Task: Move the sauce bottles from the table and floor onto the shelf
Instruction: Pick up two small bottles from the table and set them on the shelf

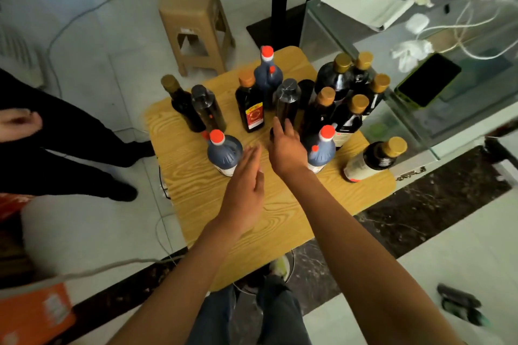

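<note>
Reaching over the wooden table [201,204], both bare hands are out. At nine o'clock stands a red-capped jug [224,152]; the left hand [246,193] hovers just beside it, fingers straight and open, gripping nothing. Centre, the right hand [286,148] spreads its fingers against a black-capped bottle [287,101], not closed. At three o'clock, gold-capped bottles [347,117] cluster upright.
</note>
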Demonstrator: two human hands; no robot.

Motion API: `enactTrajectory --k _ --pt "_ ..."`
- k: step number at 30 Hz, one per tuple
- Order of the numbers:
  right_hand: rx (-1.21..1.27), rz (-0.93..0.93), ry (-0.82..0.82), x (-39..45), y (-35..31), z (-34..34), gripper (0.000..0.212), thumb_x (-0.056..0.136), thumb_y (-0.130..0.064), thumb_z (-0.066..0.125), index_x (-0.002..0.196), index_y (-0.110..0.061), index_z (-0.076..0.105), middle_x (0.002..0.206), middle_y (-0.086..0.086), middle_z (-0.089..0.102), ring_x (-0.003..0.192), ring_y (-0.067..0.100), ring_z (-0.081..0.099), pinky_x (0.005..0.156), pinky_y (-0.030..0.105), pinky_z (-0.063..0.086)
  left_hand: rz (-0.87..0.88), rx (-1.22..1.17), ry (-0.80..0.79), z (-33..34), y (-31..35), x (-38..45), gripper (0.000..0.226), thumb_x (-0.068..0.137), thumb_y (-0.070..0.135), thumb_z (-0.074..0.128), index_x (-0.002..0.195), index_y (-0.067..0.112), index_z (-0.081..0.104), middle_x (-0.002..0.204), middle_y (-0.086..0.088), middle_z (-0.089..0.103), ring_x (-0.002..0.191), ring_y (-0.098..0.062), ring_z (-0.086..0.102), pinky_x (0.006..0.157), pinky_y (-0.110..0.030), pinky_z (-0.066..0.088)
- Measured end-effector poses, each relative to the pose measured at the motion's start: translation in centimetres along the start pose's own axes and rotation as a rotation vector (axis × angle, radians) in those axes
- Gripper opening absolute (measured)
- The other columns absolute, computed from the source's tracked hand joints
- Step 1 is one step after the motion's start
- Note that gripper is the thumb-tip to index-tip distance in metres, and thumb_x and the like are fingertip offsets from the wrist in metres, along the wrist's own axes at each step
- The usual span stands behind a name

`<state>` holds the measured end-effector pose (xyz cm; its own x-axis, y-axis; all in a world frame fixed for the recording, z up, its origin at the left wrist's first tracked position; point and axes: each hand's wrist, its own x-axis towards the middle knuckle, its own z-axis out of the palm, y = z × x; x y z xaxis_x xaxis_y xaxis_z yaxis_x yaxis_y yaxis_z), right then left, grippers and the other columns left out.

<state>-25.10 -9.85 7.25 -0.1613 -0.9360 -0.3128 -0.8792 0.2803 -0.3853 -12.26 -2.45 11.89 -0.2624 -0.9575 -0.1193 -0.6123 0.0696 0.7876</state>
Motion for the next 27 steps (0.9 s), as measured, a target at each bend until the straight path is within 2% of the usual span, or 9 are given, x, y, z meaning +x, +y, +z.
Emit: enactTrajectory --k 2,4,9,13,17,19,21,25,27 --pt "-0.011 0.015 0.004 0.7 0.1 0.2 0.057 0.100 -0.013 0.049 0.153 -0.015 0.028 0.160 0.014 0.024 0.140 0.037 0.035 0.099 0.047 0.045 -0.003 0.004 -0.012 0.1 -0.4 -0.1 0.050 0.104 0.012 0.035 0.153 0.019 0.025 0.159 0.006 0.021 0.144 0.000 0.012 0.109 -0.003 0.012" --pt "-0.003 0.016 0.024 1.1 0.2 0.3 0.044 0.098 -0.011 0.049 0.141 -0.013 0.040 0.148 0.014 0.039 0.131 0.036 0.045 0.093 0.044 0.048 -0.008 0.007 -0.022 0.2 -0.7 -0.1 0.049 0.104 0.014 0.035 0.152 0.019 0.025 0.160 0.005 0.021 0.146 -0.003 0.013 0.106 0.000 0.012" --pt "0.014 0.006 0.043 0.7 0.3 0.0 0.036 0.098 -0.019 0.054 0.131 -0.009 0.045 0.127 0.018 0.056 0.113 0.038 0.059 0.078 0.041 0.049 -0.018 -0.005 -0.039 -0.3 -1.1 -0.1 0.049 0.104 0.015 0.035 0.152 0.020 0.026 0.160 0.006 0.022 0.142 0.004 0.012 0.105 0.000 0.012" --pt "0.058 -0.022 0.060 -0.3 0.3 -0.1 0.034 0.096 -0.016 0.056 0.127 -0.007 0.046 0.122 0.021 0.058 0.106 0.041 0.062 0.075 0.041 0.049 -0.028 -0.033 -0.047 -0.8 -1.0 -0.3 0.048 0.105 0.017 0.034 0.153 0.021 0.027 0.160 0.007 0.021 0.145 0.000 0.012 0.113 -0.012 0.017" --pt "0.218 -0.064 0.137 -2.4 0.3 -0.3 0.034 0.093 -0.020 0.061 0.122 -0.006 0.052 0.117 0.021 0.062 0.103 0.041 0.062 0.076 0.041 0.049 -0.018 -0.044 -0.026 -1.3 -0.6 -1.1 0.046 0.105 0.017 0.034 0.151 0.018 0.031 0.158 0.003 0.027 0.145 -0.003 0.018 0.119 -0.029 0.024" --pt "0.320 -0.073 0.200 -4.0 0.5 -0.6 0.038 0.089 -0.020 0.065 0.124 -0.009 0.055 0.117 0.017 0.064 0.104 0.037 0.063 0.079 0.041 0.051 -0.008 -0.045 -0.009 -1.7 -0.4 -1.7 0.044 0.105 0.019 0.035 0.149 0.018 0.036 0.153 0.002 0.035 0.142 -0.007 0.028 0.114 -0.027 0.030" --pt "0.402 -0.076 0.251 -5.5 0.7 -1.0 0.041 0.086 -0.021 0.068 0.125 -0.011 0.058 0.117 0.013 0.065 0.105 0.032 0.063 0.081 0.038 0.051 0.000 -0.038 0.023 -2.0 -0.4 -2.3 0.040 0.104 0.020 0.037 0.143 0.020 0.043 0.141 0.005 0.046 0.129 -0.009 0.043 0.102 -0.022 0.038" --pt "0.577 -0.049 0.301 -8.8 1.3 -2.2 0.040 0.084 -0.016 0.070 0.123 -0.013 0.061 0.112 0.009 0.068 0.101 0.027 0.062 0.078 0.028 0.045 0.008 -0.034 0.080 -2.7 -0.8 -3.5 0.032 0.102 0.021 0.044 0.132 0.018 0.052 0.126 0.000 0.054 0.114 -0.016 0.052 0.095 -0.033 0.046" --pt "0.672 -0.040 0.316 -10.5 1.5 -3.1 0.036 0.083 -0.013 0.070 0.118 -0.015 0.062 0.108 0.004 0.069 0.098 0.023 0.064 0.080 0.027 0.048 0.002 -0.048 0.080 -2.8 -0.8 -3.8 0.030 0.101 0.021 0.047 0.130 0.017 0.053 0.124 -0.002 0.055 0.112 -0.017 0.054 0.094 -0.036 0.047"
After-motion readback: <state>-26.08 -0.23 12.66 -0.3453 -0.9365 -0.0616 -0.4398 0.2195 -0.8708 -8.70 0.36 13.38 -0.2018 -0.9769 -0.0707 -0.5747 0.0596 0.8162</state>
